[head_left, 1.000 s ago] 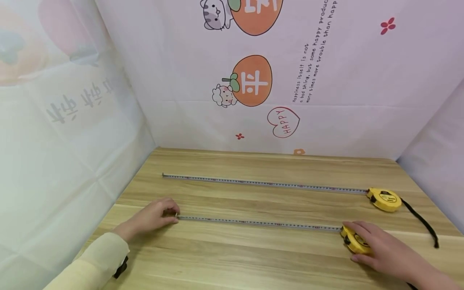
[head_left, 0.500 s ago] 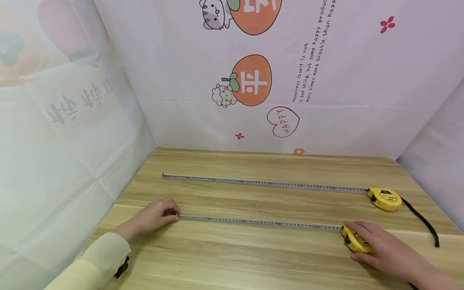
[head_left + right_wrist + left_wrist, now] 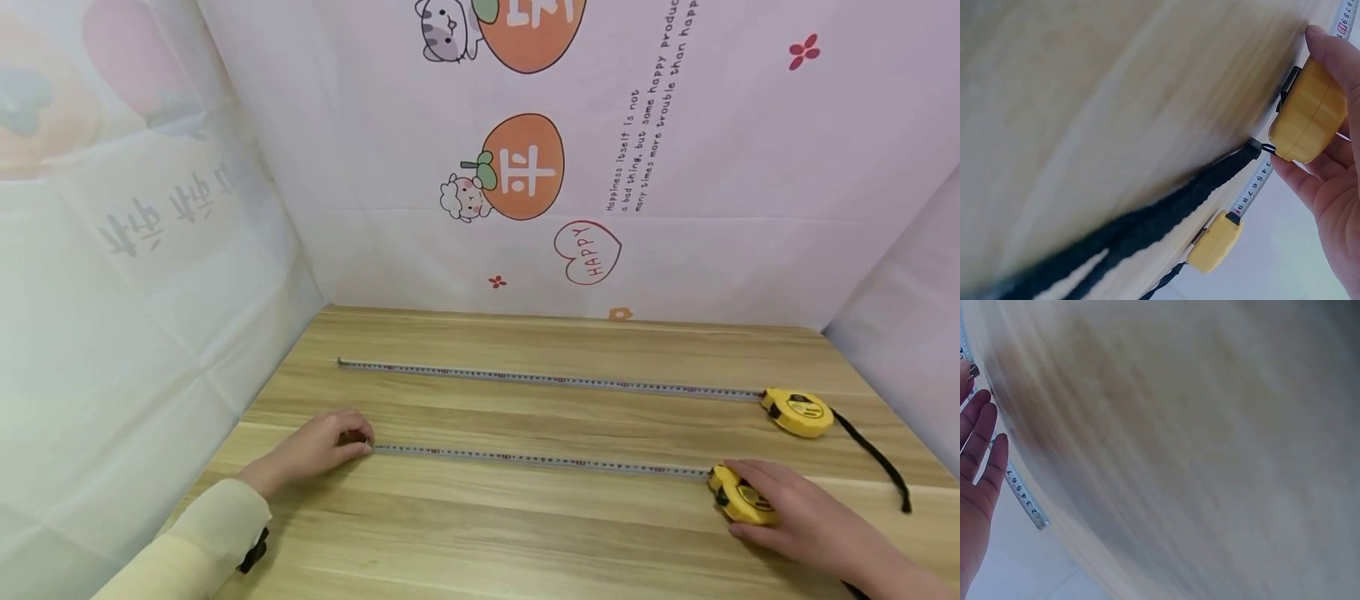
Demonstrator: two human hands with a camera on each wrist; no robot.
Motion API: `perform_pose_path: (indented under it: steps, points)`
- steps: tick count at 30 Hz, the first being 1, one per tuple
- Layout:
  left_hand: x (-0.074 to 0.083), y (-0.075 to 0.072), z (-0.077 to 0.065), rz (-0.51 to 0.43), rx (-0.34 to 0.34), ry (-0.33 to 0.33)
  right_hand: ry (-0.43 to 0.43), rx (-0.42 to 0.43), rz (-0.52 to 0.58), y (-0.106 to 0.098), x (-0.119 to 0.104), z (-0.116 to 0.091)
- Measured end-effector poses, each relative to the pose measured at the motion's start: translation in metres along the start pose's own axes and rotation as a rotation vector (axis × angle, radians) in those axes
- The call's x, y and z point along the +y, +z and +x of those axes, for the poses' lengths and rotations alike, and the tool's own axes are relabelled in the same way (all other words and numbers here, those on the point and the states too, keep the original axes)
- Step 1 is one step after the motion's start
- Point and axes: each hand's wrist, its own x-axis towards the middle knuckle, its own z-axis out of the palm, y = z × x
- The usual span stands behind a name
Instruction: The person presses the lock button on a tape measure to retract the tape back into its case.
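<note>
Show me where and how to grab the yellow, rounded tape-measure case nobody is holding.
I'd likely grip the yellow, rounded case across its far and near edges, coming from above and the near side: the long, pale tape leaves its left end and the black, narrow strap its right.

A bare lane of table (image 3: 510, 417) is left between the far blade (image 3: 550, 380) and the near blade (image 3: 525, 458). Its left end is narrowed by the left hand (image 3: 322, 446), its right by the far case (image 3: 798, 412) and the right hand (image 3: 795, 517). A wider stretch is left before the near blade, flanked by both forearms. Behind the far blade, reach is bounded by the cloth wall (image 3: 420, 258); at far right, passage is crossed by a black strap (image 3: 873, 454).
</note>
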Motion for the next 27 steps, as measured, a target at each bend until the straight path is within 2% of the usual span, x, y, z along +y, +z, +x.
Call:
perform_pose_path:
  steps: [8, 14, 27]
  points:
    - [0.004, -0.004, 0.001, -0.036, -0.002, -0.054, -0.019, 0.071, -0.011, -0.007, 0.003, 0.003]
    - [0.008, -0.010, 0.004, -0.051, 0.008, -0.082, -0.003, 0.087, -0.015, -0.017, 0.004, 0.008]
    - [0.007, -0.025, 0.012, -0.110, 0.113, -0.116, 0.010, 0.101, -0.010, -0.040, 0.008, 0.023]
